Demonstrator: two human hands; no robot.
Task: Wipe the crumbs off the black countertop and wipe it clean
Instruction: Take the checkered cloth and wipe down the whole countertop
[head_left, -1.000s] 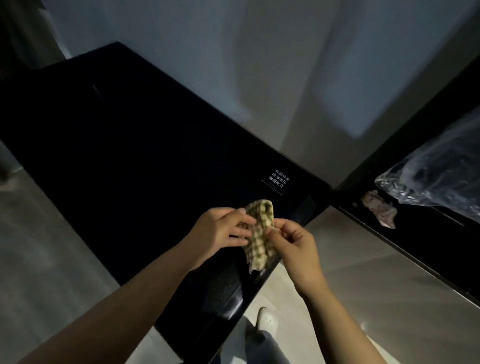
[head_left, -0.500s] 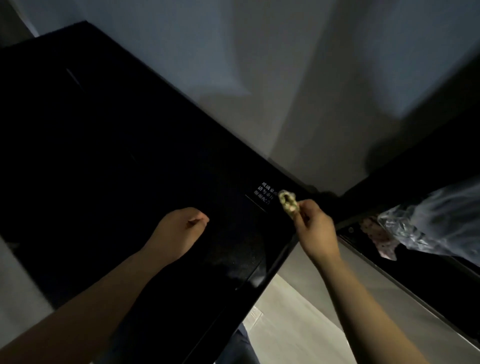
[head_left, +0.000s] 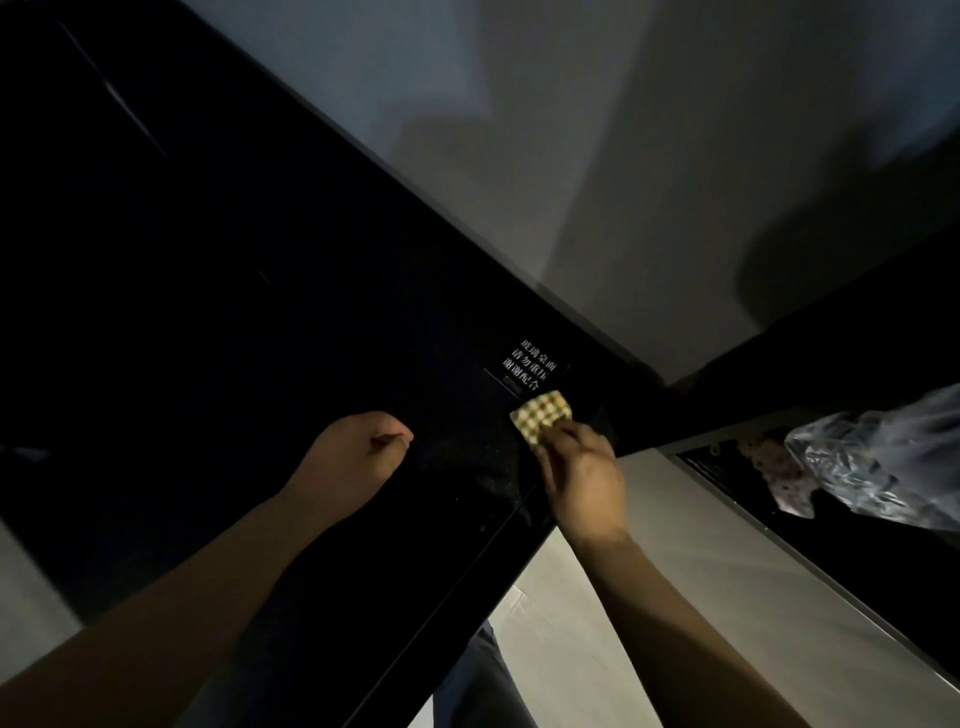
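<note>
Dim room, pale wall (head_left: 623, 156) behind. Black desk (head_left: 208, 312): glossy, running diagonally, faint pale specks near its front edge. Checked cloth (head_left: 543, 415): small, folded, cream with green and reddish squares, on the desk just below a label (head_left: 532, 366) of white characters. My right grip (head_left: 582, 478) pinches its near edge. My left grip (head_left: 353, 457): curled, holding nothing, apart from the cloth. Clear plastic bag (head_left: 883, 462) at far right.

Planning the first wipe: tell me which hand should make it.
Right. The right hand holds the checked cloth at the black countertop, beside the label; the left hand is an empty fist.
</note>
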